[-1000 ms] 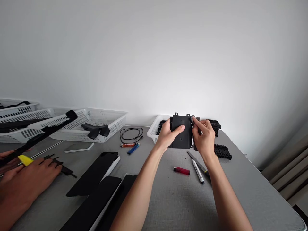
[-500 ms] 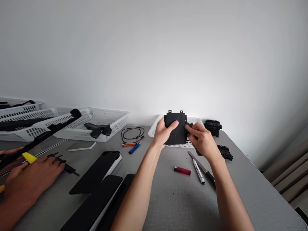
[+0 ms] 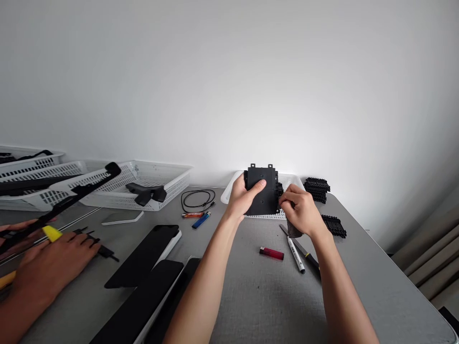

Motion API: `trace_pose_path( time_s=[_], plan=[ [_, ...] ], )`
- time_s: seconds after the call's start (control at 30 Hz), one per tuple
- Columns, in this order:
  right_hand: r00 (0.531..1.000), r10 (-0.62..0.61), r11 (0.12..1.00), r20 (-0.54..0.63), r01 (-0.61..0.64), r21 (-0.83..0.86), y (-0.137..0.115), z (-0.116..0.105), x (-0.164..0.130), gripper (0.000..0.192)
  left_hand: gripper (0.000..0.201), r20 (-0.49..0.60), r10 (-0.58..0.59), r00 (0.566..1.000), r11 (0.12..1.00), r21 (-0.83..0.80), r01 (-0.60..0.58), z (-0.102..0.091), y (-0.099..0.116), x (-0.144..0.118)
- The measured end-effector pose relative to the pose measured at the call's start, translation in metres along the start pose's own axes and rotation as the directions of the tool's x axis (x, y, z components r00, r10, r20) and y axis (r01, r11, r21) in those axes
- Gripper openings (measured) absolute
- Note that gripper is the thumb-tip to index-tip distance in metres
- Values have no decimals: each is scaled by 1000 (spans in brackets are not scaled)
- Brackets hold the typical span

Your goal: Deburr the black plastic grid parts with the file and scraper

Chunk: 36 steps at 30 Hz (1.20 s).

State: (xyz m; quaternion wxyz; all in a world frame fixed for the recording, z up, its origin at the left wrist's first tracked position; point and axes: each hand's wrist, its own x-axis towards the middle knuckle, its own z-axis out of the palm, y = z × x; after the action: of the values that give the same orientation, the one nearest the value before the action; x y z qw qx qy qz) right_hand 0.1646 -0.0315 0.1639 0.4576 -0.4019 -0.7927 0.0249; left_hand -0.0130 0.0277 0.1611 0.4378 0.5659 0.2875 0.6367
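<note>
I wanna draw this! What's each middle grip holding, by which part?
The left grip holds the black plate by its left side, thumb across its face. The right grip holds a dark piece by its upper part.

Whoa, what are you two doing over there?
One person's left hand grips a flat black panel, held up in front of a white basket. Their right hand is close by the panel's edge, pinching a small grey piece that's hard to make out. Below lie a red lighter and a white marker. At the left, another person's hand is over thin dark parts.
</note>
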Motion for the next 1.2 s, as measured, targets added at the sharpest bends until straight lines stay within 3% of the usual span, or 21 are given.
trace_pose_path(
  time_s=[0.1,0.2,0.3,0.37,0.43,0.53,0.6,0.67,0.73,0.83,0.9,0.97,1.1,1.2],
  plan=[
    [992,129,991,4,-129,30,3,-1,1,26,46,-51,121,991,980,166,-111,-2,-6,2],
    [951,194,973,239,-218,76,1,8,0,26,38,-78,189,979,951,264,-163,-7,-10,6],
    [803,208,942,559,-318,106,-2,22,-2,26,23,-38,222,974,928,317,-199,-9,-8,7],
    [707,180,912,684,-381,154,-1,27,-2,23,25,8,283,959,899,347,-268,-9,-5,5],
    [674,121,857,729,-442,266,4,27,-2,21,25,43,402,914,836,391,-386,-9,-2,3],
    [752,146,687,643,-545,481,15,20,0,36,23,58,573,818,678,527,-512,-9,0,1],
    [823,287,514,489,-564,647,20,17,2,46,23,85,622,779,598,591,-542,-9,-1,-1],
    [837,414,364,357,-512,778,22,16,5,47,24,147,639,755,529,628,-571,-8,-2,-3],
    [847,439,313,300,-457,833,20,17,6,41,26,217,641,736,461,658,-595,-6,-2,-6],
    [865,416,313,279,-425,849,17,19,7,33,23,253,627,737,425,682,-595,-3,-3,-8],
    [859,454,316,235,-402,859,18,21,6,33,17,214,610,763,473,674,-567,-2,-4,-7],
    [850,497,340,177,-378,861,21,22,6,37,19,169,570,804,575,617,-537,-2,-6,-4],
    [862,507,492,11,-300,817,26,26,7,51,30,165,400,902,844,317,-432,-3,-8,2],
    [866,490,583,-96,-244,775,26,26,8,58,47,187,232,954,964,84,-251,-2,-6,0]
  ],
)
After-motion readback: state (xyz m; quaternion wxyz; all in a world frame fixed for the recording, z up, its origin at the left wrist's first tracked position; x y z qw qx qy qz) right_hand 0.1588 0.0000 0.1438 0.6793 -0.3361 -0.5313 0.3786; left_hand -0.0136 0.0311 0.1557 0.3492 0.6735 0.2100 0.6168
